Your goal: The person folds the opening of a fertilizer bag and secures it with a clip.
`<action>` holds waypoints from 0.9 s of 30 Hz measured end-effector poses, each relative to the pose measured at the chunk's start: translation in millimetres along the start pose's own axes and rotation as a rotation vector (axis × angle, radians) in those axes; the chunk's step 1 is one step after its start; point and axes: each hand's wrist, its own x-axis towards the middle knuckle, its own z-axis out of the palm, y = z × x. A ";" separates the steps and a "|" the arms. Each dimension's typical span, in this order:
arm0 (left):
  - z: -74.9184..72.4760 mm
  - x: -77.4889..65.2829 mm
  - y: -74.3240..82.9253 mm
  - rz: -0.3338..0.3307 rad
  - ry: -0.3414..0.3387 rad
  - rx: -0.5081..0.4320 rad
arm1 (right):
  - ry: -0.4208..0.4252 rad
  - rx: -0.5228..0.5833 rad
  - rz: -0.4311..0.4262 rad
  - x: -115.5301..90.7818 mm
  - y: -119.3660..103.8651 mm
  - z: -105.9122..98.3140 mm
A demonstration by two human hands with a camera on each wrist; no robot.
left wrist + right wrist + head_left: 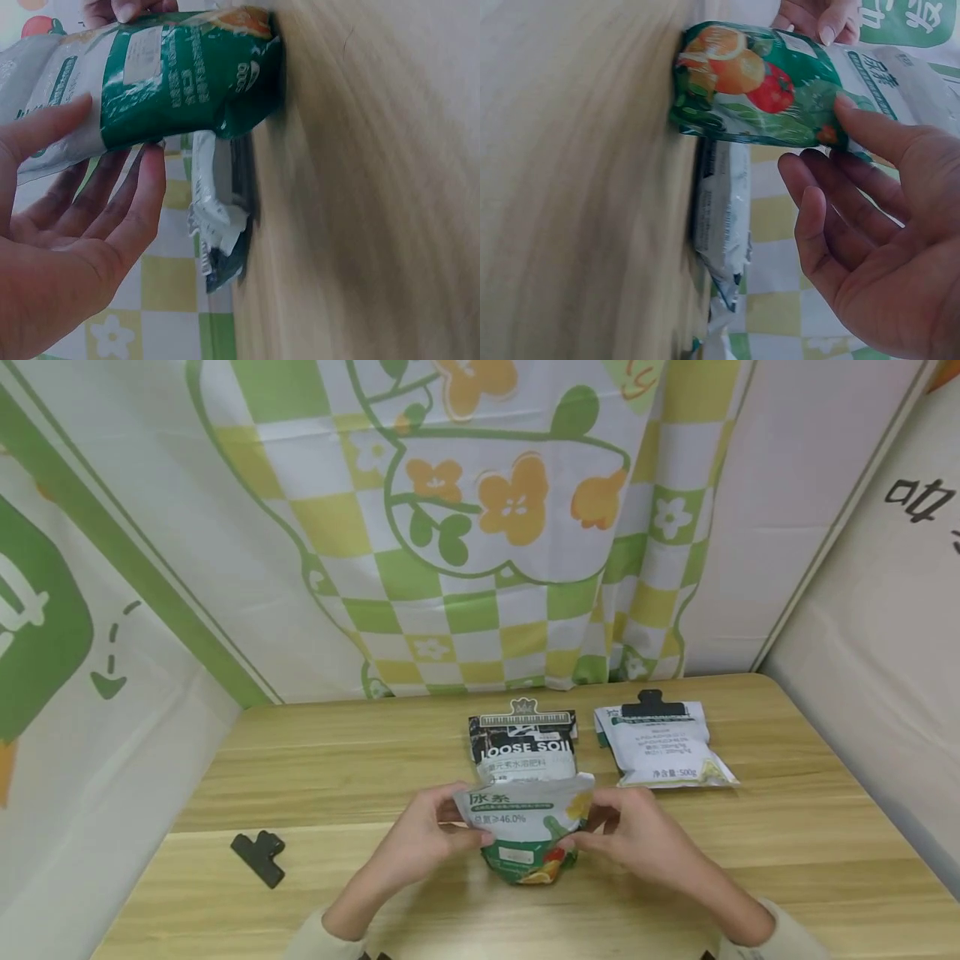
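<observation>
A green and white fertilizer bag (517, 827) stands upright near the front middle of the table, fruit printed on its lower part. My left hand (427, 831) pinches its left side, thumb on the front and fingers behind. On the opposite side my right hand (637, 831) pinches the bag in the same way. In the left wrist view the bag's green base (187, 75) meets the wooden surface. The right wrist view shows the right thumb on the printed front (780, 86), with the other fingers at the back edge.
Right behind lies a black and white "LOOSE SOIL" bag (525, 752) with a decorated clip (525, 717) on top. A white bag (663, 752) with a black clip (652, 703) lies to its right. Another black clip (258, 857) rests at the left of the table (337, 760).
</observation>
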 end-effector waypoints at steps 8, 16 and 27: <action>-9.0 1.0 12.8 0.049 0.037 0.049 | 0.098 0.009 -0.092 5.9 -8.3 -4.9; -12.8 7.6 22.1 0.130 0.106 0.067 | 0.184 0.099 -0.149 12.2 -18.5 -3.8; -15.4 9.8 23.9 0.119 0.099 0.023 | 0.140 0.343 -0.017 15.5 -16.8 -8.4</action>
